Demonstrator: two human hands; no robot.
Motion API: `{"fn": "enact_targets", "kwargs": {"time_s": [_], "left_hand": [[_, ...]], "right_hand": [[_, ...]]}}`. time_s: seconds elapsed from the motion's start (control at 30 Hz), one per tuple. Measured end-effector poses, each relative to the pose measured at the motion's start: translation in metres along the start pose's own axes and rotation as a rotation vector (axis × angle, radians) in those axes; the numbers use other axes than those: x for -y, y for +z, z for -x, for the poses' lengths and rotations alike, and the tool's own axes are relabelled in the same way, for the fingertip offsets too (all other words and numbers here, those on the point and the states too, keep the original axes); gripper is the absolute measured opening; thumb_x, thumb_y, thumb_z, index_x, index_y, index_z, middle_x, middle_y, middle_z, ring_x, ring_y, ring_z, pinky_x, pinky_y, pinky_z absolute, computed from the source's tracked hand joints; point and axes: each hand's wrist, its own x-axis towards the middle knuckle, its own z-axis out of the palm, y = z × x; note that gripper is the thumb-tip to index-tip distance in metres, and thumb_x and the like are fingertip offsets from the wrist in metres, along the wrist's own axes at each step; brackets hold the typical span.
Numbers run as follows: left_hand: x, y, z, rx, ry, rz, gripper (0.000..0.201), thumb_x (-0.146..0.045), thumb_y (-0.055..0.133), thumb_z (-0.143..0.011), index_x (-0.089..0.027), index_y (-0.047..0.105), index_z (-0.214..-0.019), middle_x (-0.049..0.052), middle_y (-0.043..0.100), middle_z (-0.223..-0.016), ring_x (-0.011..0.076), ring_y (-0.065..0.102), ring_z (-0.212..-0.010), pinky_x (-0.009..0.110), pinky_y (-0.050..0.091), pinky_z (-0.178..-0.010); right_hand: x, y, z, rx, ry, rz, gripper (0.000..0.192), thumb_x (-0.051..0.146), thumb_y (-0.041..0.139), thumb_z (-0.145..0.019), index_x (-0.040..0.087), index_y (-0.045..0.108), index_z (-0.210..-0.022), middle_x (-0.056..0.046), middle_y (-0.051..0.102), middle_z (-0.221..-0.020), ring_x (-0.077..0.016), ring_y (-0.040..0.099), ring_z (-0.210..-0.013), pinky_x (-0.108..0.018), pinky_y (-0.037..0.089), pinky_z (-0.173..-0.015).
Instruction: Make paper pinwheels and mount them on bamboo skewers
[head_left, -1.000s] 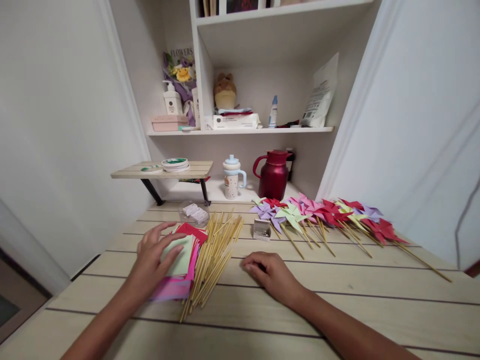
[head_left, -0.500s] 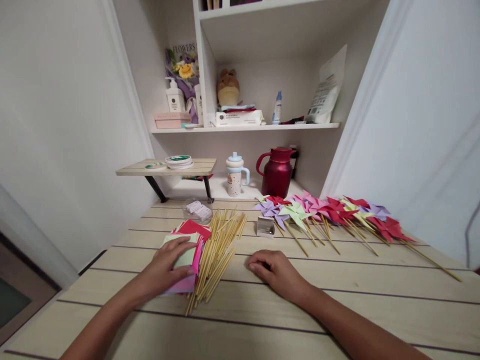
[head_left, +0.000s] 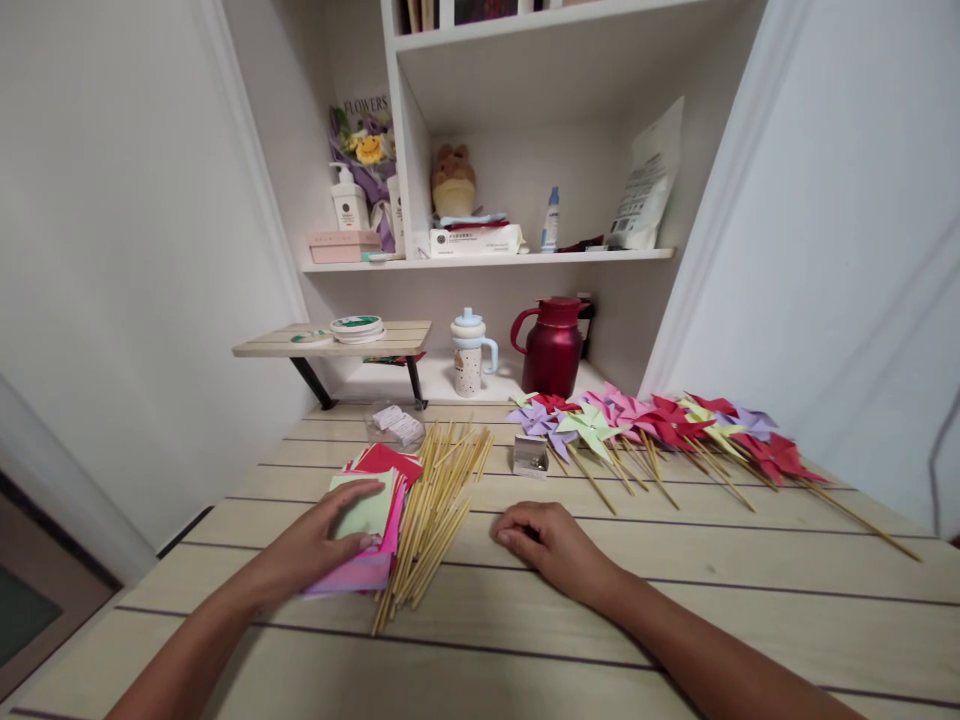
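Observation:
My left hand (head_left: 330,530) rests on a pile of coloured paper squares, thumb and fingers apart. On top lies a light green sheet (head_left: 367,508), with red paper (head_left: 386,460) behind it and purple paper (head_left: 352,574) sticking out toward me. Just right of the pile, thin wooden sticks (head_left: 435,510) lie in a loose bundle. My right hand (head_left: 551,545) lies on the table with its fingers curled in, and nothing shows in it. Beyond that hand stands a small open box (head_left: 530,457) with tiny pieces inside, too small to make out.
Several paper pinwheels (head_left: 652,420) on sticks lie along the right back of the table (head_left: 525,640). A clear container (head_left: 395,425) with white packets sits behind the paper. Farther back are a small raised stand (head_left: 337,345), a cup (head_left: 468,355) and a red jug (head_left: 553,350).
My left hand has slid a little to the left and back over the paper pile, and the purple paper now sticks out farther left. My right hand has stayed still.

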Motion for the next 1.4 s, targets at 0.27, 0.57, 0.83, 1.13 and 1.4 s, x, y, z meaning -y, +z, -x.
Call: {"fn": "enact_targets", "kwargs": {"time_s": [0.27,0.57,0.83,1.13,1.4], "left_hand": [[0.006,0.0,-0.001,-0.021,-0.017,0.142,0.029,-0.044,0.064,-0.081,-0.027,0.061,-0.104,0.007,0.044,-0.152,0.0286,0.04,-0.139,0.05,0.033,-0.111],[0.003,-0.003,0.004,0.072,0.036,0.094,0.048,-0.041,0.069,-0.077,-0.031,0.057,-0.122,0.005,0.039,-0.155,0.0263,0.035,-0.142,0.048,0.027,-0.115],[-0.002,-0.005,0.006,0.068,-0.002,0.168,0.024,-0.043,0.058,-0.085,-0.029,0.065,-0.104,0.002,0.047,-0.15,0.0266,0.045,-0.136,0.046,0.04,-0.106],[-0.002,-0.002,0.006,0.108,0.022,0.144,0.031,-0.039,0.066,-0.079,-0.03,0.062,-0.108,0.003,0.044,-0.152,0.0237,0.042,-0.138,0.043,0.036,-0.109],[-0.004,-0.007,0.008,0.258,0.02,0.088,0.033,-0.036,0.069,-0.076,-0.032,0.064,-0.108,0.001,0.032,-0.159,0.0263,0.033,-0.143,0.044,0.038,-0.108]], "right_hand": [[-0.001,-0.001,0.0,0.02,0.008,0.018,0.023,0.025,0.053,-0.091,0.019,0.071,-0.079,-0.004,0.073,-0.079,-0.0173,0.065,-0.073,-0.026,0.047,-0.069],[0.0,-0.002,-0.001,0.025,-0.001,0.014,0.025,0.029,0.052,-0.092,0.02,0.071,-0.079,-0.004,0.073,-0.079,-0.0177,0.065,-0.073,-0.027,0.048,-0.07],[0.0,-0.001,0.0,0.024,0.008,0.022,0.024,0.029,0.052,-0.092,0.019,0.071,-0.079,-0.003,0.072,-0.078,-0.0176,0.064,-0.072,-0.026,0.047,-0.068],[0.0,-0.001,0.0,0.028,0.016,0.007,0.022,0.026,0.053,-0.091,0.019,0.071,-0.079,-0.003,0.073,-0.079,-0.0177,0.065,-0.073,-0.026,0.047,-0.07],[0.001,-0.002,-0.001,0.035,0.019,0.002,0.02,0.024,0.054,-0.089,0.018,0.071,-0.08,-0.005,0.074,-0.082,-0.0181,0.066,-0.075,-0.026,0.047,-0.071]]}}
